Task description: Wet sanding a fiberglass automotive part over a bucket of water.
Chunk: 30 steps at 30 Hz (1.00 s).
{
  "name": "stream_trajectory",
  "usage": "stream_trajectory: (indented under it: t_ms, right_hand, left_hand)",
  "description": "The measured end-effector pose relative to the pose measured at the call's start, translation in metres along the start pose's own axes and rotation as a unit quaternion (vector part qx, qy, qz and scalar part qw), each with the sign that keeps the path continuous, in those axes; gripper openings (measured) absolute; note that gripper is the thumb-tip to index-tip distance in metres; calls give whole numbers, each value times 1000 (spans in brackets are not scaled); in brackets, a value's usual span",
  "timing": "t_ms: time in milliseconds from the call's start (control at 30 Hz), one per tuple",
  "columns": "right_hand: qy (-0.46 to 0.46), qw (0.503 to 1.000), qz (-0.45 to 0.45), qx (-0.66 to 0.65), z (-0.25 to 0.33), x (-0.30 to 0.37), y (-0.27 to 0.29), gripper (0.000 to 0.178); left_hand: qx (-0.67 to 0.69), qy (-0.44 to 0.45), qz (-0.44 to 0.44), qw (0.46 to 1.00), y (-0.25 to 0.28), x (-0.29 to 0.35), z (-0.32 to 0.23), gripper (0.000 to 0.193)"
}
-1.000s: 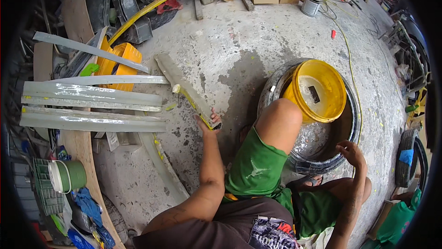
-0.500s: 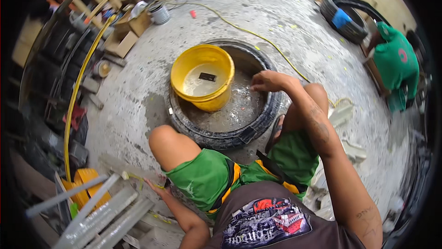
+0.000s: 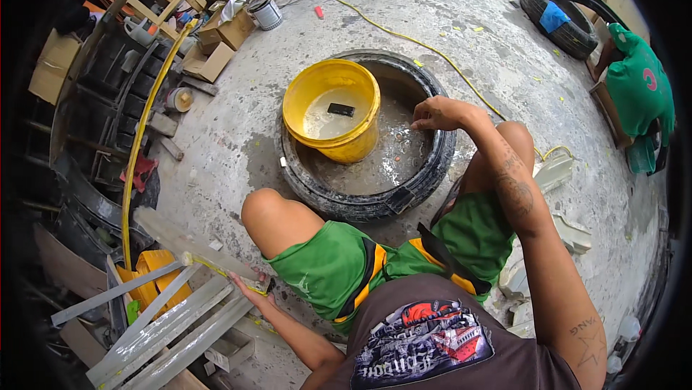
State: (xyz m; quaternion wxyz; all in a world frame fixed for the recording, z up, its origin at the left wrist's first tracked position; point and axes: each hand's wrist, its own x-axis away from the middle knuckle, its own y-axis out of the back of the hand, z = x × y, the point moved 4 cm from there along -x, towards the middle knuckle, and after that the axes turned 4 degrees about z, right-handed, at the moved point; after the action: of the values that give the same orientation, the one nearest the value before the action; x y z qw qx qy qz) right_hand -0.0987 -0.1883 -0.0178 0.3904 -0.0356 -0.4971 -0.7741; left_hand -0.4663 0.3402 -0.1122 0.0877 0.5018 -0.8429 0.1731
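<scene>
My right hand (image 3: pixel 437 113) hangs over the right part of a black tyre-shaped basin (image 3: pixel 346 207) of cloudy water, fingers loosely bent and nothing visible in them. Inside the basin, towards its left, stands a yellow bucket (image 3: pixel 353 151). Pale liquid fills its bottom, and a small dark block (image 3: pixel 341 109) lies in there. Low on the left, beside my knee, my left hand (image 3: pixel 250 292) is closed at the edge of a long pale grey strip (image 3: pixel 169 235). Yellow tape or edging runs along the strip near my fingers, which are partly hidden.
Several grey strips (image 3: pixel 169 329) lie stacked at lower left by a yellow container (image 3: pixel 155 269). A yellow hose (image 3: pixel 411 42) crosses the concrete floor. Cardboard boxes (image 3: pixel 209 62) and a metal can (image 3: pixel 266 13) sit at back left. At far right, a person in green (image 3: pixel 638 83) bends near a tyre (image 3: pixel 548 15).
The view has shifted, so the basin and bucket appear farther right and higher. The long strip at my left hand has swung up and left at its far end. My right hand stays over the water.
</scene>
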Motion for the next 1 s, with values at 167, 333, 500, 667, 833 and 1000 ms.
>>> stream_trajectory:
  t_ms: [167, 333, 500, 667, 833, 1000]
  right_hand:
    - [85, 995, -16, -41, 28, -8, 7, 51]
    - [185, 971, -101, -114, 64, 23, 49, 57]
    - [285, 914, -189, -220, 153, 49, 97, 73]
    - [423, 789, -252, -367, 245, 84, 118, 97]
    - [490, 693, -211, -484, 245, 119, 103, 114]
    - [348, 734, -331, -480, 149, 111, 43, 96]
  left_hand:
    - [60, -22, 188, 980, 23, -28, -59, 73]
    - [-19, -161, 252, 954, -44, 7, -125, 67]
    - [-163, -318, 246, 901, -18, -62, -153, 73]
    - [-189, -326, 399, 836, -222, -49, -76, 77]
    - [-252, -401, 431, 768, -277, 95, -55, 83]
    - [-338, -579, 454, 587, -293, 148, -45, 89]
